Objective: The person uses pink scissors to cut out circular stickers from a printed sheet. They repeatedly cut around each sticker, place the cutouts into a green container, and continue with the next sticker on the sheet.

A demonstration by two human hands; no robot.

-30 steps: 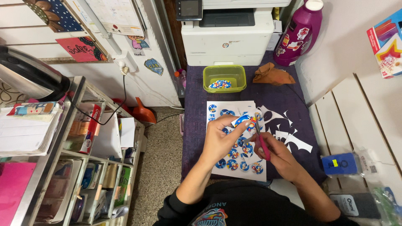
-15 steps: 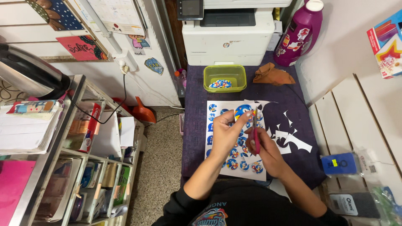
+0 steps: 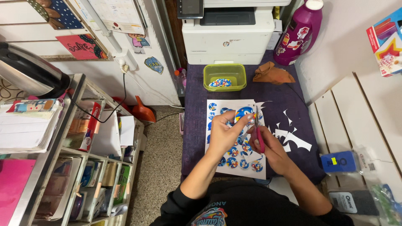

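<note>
A white sheet (image 3: 217,109) printed with several round blue pictures lies on the purple-covered table (image 3: 194,125). My left hand (image 3: 224,134) pinches one blue round cut-out (image 3: 244,113) and lifts it above the sheet. My right hand (image 3: 270,148) grips red-handled scissors (image 3: 259,134), their blades pointing up at the cut-out's edge. Both hands meet over the sheet's right half.
White paper scraps (image 3: 293,136) lie right of the sheet. A green tub (image 3: 225,76) with cut rounds, an orange cloth (image 3: 272,74), a purple bottle (image 3: 298,33) and a white printer (image 3: 228,29) stand behind. Metal shelves (image 3: 83,159) fill the left, white boards (image 3: 360,121) the right.
My hands rose from the sheet's lower part towards its upper right. The left hand now holds the blue cut-out higher, with the scissors up against it.
</note>
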